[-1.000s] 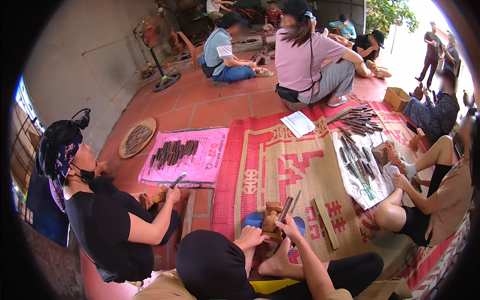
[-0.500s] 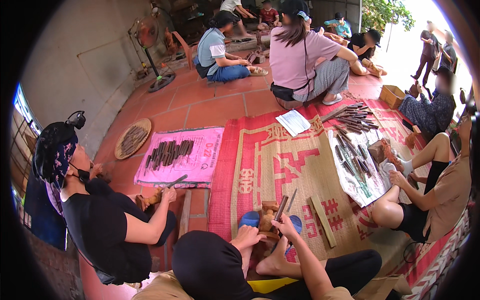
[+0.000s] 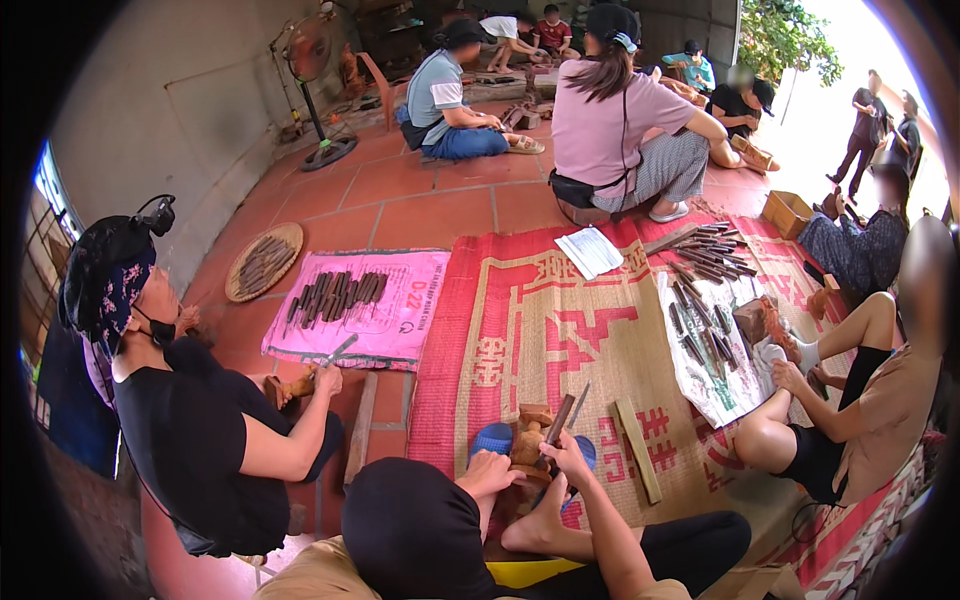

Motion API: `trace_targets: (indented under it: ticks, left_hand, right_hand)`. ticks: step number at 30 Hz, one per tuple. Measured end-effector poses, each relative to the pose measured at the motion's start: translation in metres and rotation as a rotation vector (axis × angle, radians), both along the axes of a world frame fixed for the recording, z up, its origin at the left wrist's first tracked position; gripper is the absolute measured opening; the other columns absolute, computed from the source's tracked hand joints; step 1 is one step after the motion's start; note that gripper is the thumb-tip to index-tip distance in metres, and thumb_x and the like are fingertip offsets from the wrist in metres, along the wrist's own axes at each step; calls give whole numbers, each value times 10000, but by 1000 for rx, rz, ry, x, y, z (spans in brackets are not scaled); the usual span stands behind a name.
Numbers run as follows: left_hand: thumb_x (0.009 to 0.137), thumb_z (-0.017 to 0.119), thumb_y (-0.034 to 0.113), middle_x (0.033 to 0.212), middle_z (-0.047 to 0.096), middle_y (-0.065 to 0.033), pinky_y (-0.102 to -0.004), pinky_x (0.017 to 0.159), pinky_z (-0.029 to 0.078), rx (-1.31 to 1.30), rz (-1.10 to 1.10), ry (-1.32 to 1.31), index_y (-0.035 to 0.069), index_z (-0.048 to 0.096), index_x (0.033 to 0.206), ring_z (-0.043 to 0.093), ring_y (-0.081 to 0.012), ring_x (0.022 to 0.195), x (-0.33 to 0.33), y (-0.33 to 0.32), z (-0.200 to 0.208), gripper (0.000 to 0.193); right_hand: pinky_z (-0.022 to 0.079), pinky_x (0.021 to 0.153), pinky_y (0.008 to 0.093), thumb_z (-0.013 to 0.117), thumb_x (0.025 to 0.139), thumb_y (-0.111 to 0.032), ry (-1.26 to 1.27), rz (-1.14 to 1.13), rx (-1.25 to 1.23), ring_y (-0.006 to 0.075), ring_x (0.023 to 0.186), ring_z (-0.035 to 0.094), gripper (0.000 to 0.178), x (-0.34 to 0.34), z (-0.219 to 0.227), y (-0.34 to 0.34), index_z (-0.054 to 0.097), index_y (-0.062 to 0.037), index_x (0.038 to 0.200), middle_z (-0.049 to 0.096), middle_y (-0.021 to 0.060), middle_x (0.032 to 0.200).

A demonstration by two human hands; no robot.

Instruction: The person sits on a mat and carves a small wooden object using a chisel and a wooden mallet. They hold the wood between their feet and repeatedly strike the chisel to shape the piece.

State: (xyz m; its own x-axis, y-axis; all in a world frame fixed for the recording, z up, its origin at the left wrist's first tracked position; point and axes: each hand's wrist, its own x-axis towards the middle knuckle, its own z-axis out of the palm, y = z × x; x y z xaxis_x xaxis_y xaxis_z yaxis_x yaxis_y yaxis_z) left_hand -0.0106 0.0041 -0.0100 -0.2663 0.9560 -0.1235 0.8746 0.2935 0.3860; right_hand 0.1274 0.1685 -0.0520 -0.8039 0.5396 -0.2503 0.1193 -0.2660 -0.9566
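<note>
Low in front of me is a light brown wood carving [image 3: 530, 440] with a rounded middle and a block-like top. My left hand [image 3: 490, 473] presses its closed fingers on the carving's lower left side. My right hand [image 3: 568, 458] is wrapped round a dark bar-like carving tool [image 3: 560, 420], tilted against the carving's right side. A thin pointed metal blade [image 3: 579, 404] sticks up just right of that bar; whether it belongs to the same tool, I cannot tell. My bare foot [image 3: 540, 525] lies close below. Blue sandals [image 3: 492, 438] flank the carving.
A wooden strip [image 3: 637, 450] lies on the red and tan mat [image 3: 480, 330]. Dark tools cover a pink sack [image 3: 400, 330], a white sheet [image 3: 705, 400] and a round basket [image 3: 290, 238]. Co-workers sit close at left [image 3: 200, 440] and right [image 3: 880, 400]. A fan [image 3: 310, 90] stands behind.
The whole view has shifted slightly. Both my hands keep their grip on the carving and the tool. The left co-worker's hand and tool have shifted a little.
</note>
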Motion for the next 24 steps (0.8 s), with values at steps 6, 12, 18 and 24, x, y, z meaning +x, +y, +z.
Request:
trace_targets:
  ticks: [6,12,18,24]
  left_hand:
    - [830,637,537,676,656,-240,-486,687,512,28,1,-3,-32,708,716,672,-395,678,-1,1,1,584]
    - [826,649,510,690,662,-240,-480,689,513,-9,1,-22,-34,710,727,673,-393,682,1,1,11,556]
    - [816,656,512,701,667,-237,-475,692,512,-15,-4,-23,-29,712,735,674,-388,689,-2,2,12,550]
    - [811,660,520,701,669,-231,-476,712,507,-33,12,-20,-21,715,749,676,-388,704,-2,2,11,547]
  right_hand:
    - [450,632,254,667,883,-84,-41,23,98,89,706,530,173,-2,2,0,530,-66,986,532,-19,784]
    - [455,624,259,664,884,-76,6,-41,1,91,695,533,170,-1,4,-4,539,-60,999,551,-11,789]
    - [460,629,266,669,883,-82,-12,-16,7,92,693,535,175,-2,-3,0,546,-56,1005,561,-5,792]
    - [457,627,266,666,890,-92,-21,-39,13,95,698,542,164,-2,4,-5,559,-41,1005,569,-8,787]
